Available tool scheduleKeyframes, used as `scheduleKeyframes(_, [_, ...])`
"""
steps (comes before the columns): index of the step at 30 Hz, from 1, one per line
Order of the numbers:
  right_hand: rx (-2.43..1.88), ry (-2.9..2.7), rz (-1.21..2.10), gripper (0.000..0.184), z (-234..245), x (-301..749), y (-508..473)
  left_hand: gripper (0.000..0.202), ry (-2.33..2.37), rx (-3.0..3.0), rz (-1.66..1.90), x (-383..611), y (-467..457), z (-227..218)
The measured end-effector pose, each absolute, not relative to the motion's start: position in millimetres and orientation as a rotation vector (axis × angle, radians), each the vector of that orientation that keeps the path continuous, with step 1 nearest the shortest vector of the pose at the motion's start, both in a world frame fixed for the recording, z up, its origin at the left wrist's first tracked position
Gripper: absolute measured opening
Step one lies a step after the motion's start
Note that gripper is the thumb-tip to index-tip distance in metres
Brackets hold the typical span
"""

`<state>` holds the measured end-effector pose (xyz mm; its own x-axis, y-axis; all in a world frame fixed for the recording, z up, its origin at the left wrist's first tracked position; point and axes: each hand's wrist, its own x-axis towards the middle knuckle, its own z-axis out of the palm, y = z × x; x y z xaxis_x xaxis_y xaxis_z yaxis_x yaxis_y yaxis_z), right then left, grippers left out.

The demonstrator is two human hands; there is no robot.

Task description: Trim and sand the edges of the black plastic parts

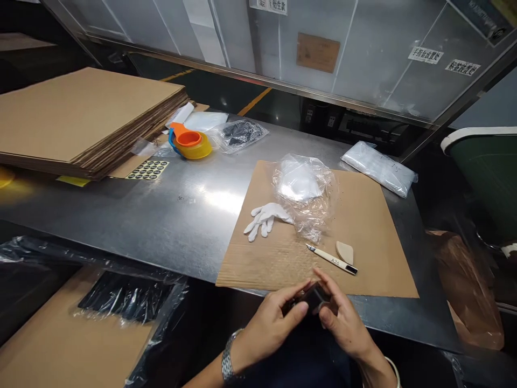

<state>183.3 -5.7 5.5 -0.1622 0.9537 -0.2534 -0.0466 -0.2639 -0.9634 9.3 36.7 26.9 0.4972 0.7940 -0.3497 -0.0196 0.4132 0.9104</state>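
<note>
Between my two hands, just off the near edge of the table, is a small black block-like part (pixel 314 296); its exact kind does not show. My left hand (pixel 272 320) is closed on its left side, thumb across the front. My right hand (pixel 343 318) grips the right side with thumb and fingers. Beyond them on the cardboard sheet (pixel 379 237) lie a craft knife (pixel 332 259) marked A26 and a beige wedge-shaped pad (pixel 344 252). Farther back rest a white glove (pixel 266 218) and a crumpled clear plastic bag (pixel 307 188) with something white in it.
A tall stack of cardboard sheets (pixel 89 118) stands at the left. Near it are a tape dispenser (pixel 189 141), a sticker sheet (pixel 148 170) and a bag of black items (pixel 241 133). A plastic packet (pixel 379 168) lies back right. An open carton (pixel 100 334) with black wrapped items sits lower left.
</note>
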Motion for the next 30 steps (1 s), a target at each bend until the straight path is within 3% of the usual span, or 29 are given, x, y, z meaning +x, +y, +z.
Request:
scheduleKeyframes(3, [-1.344, -1.093, 1.478, 0.045, 10.5, 185.0, -2.3, 0.044, 0.949, 1.154, 0.623, 3.3, 40.4, 26.3])
scheduleKeyframes(6, [-1.318, -0.978, 1.231, 0.036, 7.8, 177.6, -2.9, 0.055, 1.029, 0.928, 0.820, 1.3, 45.7, 20.7])
scheduleKeyframes(9, [-1.266, -0.999, 0.995, 0.033, -4.0, 163.2, -8.1, 0.057, 0.945, 0.494, 1.008, 7.4, 47.9, 17.7])
scheduleKeyframes(14, [-1.213, -1.474, 0.774, 0.033, -24.1, 152.8, -15.6, 0.042, 0.774, 0.068, 1.018, 19.3, 44.1, 17.1])
scheduleKeyframes(20, [-1.827, -1.843, 0.162, 0.027, -38.0, 190.1, 23.7, 0.046, 0.805, 0.028, 0.928, 17.4, 38.7, 19.9])
scheduleKeyframes(25, [-1.953, -1.934, 0.036, 0.029, -50.8, 203.4, 48.8, 0.052, 0.811, 0.029, 0.640, 11.9, 31.3, 25.9])
scheduleKeyframes(30, [-2.000, -1.948, 0.033, 0.029, -51.5, 203.1, 46.3, 0.055, 0.871, 0.264, 0.708, 6.8, 21.6, 32.7])
